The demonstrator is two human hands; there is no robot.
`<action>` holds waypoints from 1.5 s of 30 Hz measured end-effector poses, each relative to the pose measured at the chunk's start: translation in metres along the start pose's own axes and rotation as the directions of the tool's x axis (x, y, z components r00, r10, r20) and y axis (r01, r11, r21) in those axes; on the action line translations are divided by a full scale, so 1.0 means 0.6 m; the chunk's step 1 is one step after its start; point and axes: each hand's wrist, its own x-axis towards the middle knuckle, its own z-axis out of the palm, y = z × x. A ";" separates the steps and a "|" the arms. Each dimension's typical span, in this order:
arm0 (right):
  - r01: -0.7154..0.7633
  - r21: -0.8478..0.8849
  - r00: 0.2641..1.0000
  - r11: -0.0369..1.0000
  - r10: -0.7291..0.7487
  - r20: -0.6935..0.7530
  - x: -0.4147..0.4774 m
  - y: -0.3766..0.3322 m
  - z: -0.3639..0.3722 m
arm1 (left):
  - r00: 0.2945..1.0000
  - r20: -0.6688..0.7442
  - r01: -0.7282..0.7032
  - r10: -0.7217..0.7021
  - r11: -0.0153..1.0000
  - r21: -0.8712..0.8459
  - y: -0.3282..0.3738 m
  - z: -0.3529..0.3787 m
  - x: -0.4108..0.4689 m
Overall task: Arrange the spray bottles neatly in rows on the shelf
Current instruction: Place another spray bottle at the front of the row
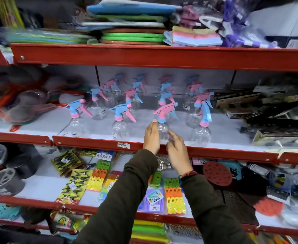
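Several clear spray bottles with pink and blue trigger heads stand in rows on the white middle shelf [44, 124]. In the front row, a bottle with a pink trigger head [163, 128] stands between my two hands. My left hand [151, 138] lies flat against its left side, fingers straight. My right hand [177, 154] hovers at its lower right with fingers spread, just touching or barely apart from it. Other front bottles stand at the left [75, 125], the middle [119, 128] and the right [202, 132].
A red shelf rail [92, 142] with a price tag runs under the bottles. Mesh strainers lie on the left of the shelf, and dark boxed goods [268, 111] crowd its right. Clothes-peg packs fill the shelf below; stacked mats sit on the shelf above.
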 end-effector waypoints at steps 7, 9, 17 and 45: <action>-0.019 0.022 0.998 1.000 0.020 -0.060 0.021 -0.009 -0.002 | 0.996 -0.091 -0.006 0.005 1.000 -0.004 -0.008 -0.003 -0.011; -0.028 0.024 0.999 0.999 0.029 -0.034 0.024 -0.013 0.001 | 0.998 -0.066 -0.011 0.012 1.000 0.011 -0.011 -0.002 -0.010; -0.029 0.045 0.999 0.999 0.030 -0.037 0.008 -0.002 -0.002 | 1.000 0.005 -0.001 0.001 1.000 -0.007 -0.007 -0.002 -0.007; -0.038 0.088 0.969 0.995 0.058 -0.239 0.042 0.042 -0.187 | 0.986 0.154 -0.070 0.063 0.997 0.041 -0.005 0.189 -0.085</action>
